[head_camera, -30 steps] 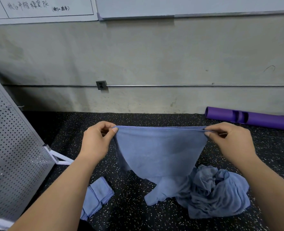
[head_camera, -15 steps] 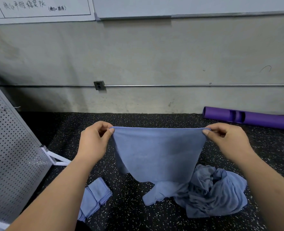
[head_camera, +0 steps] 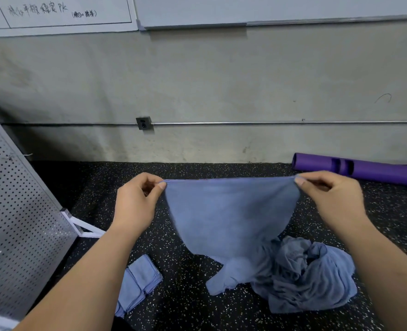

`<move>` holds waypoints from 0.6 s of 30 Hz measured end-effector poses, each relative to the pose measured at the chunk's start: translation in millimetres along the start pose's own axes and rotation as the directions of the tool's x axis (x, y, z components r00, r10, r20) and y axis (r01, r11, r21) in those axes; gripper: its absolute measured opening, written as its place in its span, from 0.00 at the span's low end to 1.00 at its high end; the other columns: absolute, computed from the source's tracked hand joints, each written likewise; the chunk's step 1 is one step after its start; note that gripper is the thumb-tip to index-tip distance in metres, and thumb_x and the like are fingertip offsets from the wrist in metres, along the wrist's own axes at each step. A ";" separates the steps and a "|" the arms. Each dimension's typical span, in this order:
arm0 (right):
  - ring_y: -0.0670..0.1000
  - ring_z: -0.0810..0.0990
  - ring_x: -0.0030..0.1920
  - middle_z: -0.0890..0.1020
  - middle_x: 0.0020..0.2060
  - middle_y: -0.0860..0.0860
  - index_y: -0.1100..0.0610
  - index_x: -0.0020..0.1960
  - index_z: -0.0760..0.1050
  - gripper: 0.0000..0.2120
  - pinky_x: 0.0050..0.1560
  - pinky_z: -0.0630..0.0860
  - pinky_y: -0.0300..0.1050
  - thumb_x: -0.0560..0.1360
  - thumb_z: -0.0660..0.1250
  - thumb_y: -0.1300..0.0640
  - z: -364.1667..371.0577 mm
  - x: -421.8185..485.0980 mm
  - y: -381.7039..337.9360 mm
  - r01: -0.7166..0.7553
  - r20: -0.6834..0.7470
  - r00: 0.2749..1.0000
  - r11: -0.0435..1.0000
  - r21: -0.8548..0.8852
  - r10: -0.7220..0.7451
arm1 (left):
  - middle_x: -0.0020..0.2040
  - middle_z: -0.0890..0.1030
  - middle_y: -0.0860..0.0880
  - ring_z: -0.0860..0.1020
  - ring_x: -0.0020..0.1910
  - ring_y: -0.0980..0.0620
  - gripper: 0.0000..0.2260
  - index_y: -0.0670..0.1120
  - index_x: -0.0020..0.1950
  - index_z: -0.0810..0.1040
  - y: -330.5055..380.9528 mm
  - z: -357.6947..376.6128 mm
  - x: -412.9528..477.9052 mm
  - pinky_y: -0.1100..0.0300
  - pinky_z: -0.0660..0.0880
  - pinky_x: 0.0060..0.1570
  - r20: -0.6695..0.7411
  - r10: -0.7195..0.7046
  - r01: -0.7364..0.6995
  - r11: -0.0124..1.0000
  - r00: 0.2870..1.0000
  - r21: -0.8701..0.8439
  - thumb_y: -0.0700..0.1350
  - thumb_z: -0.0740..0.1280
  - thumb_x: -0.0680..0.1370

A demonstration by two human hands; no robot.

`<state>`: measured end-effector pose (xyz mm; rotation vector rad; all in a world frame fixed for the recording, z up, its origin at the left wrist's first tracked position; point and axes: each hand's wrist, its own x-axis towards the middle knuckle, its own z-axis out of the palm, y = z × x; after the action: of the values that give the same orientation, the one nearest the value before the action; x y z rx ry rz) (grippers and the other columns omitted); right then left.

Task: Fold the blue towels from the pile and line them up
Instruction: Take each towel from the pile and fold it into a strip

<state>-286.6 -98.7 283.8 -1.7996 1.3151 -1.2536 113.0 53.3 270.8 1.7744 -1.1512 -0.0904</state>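
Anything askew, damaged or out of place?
Nothing stands out. The left hand and right hand pinch the top corners of the held towel, edge level; the crumpled pile and the folded towels lie on the floor.

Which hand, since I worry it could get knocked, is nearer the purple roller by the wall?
Right. The right hand pinches a corner of the held towel just in front of the purple roller; the left hand pinches the opposite corner, well off to the roller's left.

Gym: speckled rubber floor point(head_camera: 185, 304), purple roller point(head_camera: 377, 169)
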 end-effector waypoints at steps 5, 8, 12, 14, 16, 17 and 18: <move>0.38 0.83 0.39 0.87 0.39 0.36 0.46 0.45 0.88 0.03 0.42 0.75 0.29 0.73 0.81 0.53 0.5 -0.2 -0.4 -0.025 0.010 1.000 0.996 -0.088 0.026 | 0.41 0.85 0.58 0.82 0.41 0.58 0.05 0.56 0.45 0.83 -3.0 -1.0 0.5 0.55 0.79 0.45 0.027 -0.009 0.009 1.000 1.000 0.022 0.48 0.75 0.80; 0.43 0.83 0.37 0.87 0.38 0.42 0.48 0.47 0.88 0.04 0.42 0.78 0.38 0.73 0.81 0.52 -0.7 1.4 -5.3 -0.019 -0.116 0.993 0.999 0.029 0.022 | 0.40 0.84 0.58 0.81 0.40 0.59 0.04 0.55 0.45 0.84 0.2 -1.1 -0.4 0.58 0.77 0.44 0.013 -0.017 0.017 1.000 1.000 0.014 0.48 0.75 0.80; 0.36 0.81 0.35 0.86 0.34 0.40 0.47 0.45 0.88 0.03 0.39 0.75 0.35 0.73 0.81 0.51 1.6 -2.7 -6.0 -0.037 0.002 0.999 0.993 -0.112 0.037 | 0.41 0.85 0.59 0.82 0.42 0.60 0.04 0.56 0.46 0.85 -1.7 -0.3 0.7 0.59 0.78 0.45 0.035 -0.037 0.036 0.999 0.999 0.038 0.49 0.75 0.80; 0.40 0.83 0.38 0.87 0.37 0.43 0.48 0.47 0.88 0.03 0.45 0.79 0.38 0.74 0.81 0.52 1.0 -2.3 -7.0 -0.032 -0.080 0.996 0.999 -0.013 0.031 | 0.41 0.85 0.59 0.82 0.41 0.61 0.04 0.56 0.46 0.85 -0.8 -0.8 0.1 0.61 0.77 0.44 0.032 -0.045 0.044 0.998 0.998 0.043 0.49 0.76 0.80; 0.44 0.84 0.39 0.88 0.38 0.43 0.48 0.46 0.88 0.04 0.46 0.79 0.43 0.73 0.81 0.51 1.4 -0.2 -6.3 -0.053 -0.070 0.996 0.999 -0.009 0.052 | 0.41 0.85 0.58 0.82 0.41 0.60 0.03 0.55 0.46 0.85 0.1 -1.0 -0.5 0.60 0.78 0.44 0.032 -0.037 0.036 0.998 0.999 0.054 0.49 0.75 0.80; 0.42 0.84 0.37 0.88 0.38 0.42 0.48 0.45 0.88 0.04 0.44 0.78 0.42 0.73 0.82 0.51 2.5 -0.6 -6.6 -0.069 -0.016 0.998 0.997 -0.044 0.068 | 0.41 0.85 0.58 0.82 0.41 0.59 0.03 0.55 0.46 0.85 -0.4 -0.9 -0.7 0.58 0.79 0.45 0.029 -0.035 0.033 0.998 0.999 0.056 0.48 0.75 0.80; 0.39 0.82 0.35 0.87 0.37 0.41 0.48 0.45 0.88 0.04 0.43 0.77 0.42 0.72 0.82 0.52 4.0 -1.9 -6.7 -0.089 0.007 0.996 0.994 -0.058 0.089 | 0.41 0.85 0.58 0.82 0.42 0.58 0.04 0.55 0.46 0.84 -1.2 -0.9 -0.8 0.57 0.79 0.45 0.026 -0.034 0.032 0.998 0.999 0.060 0.48 0.75 0.80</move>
<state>-280.5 -94.8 287.3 -1.7636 1.4234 -1.1687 113.8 54.6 270.0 1.8496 -1.1546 -0.1010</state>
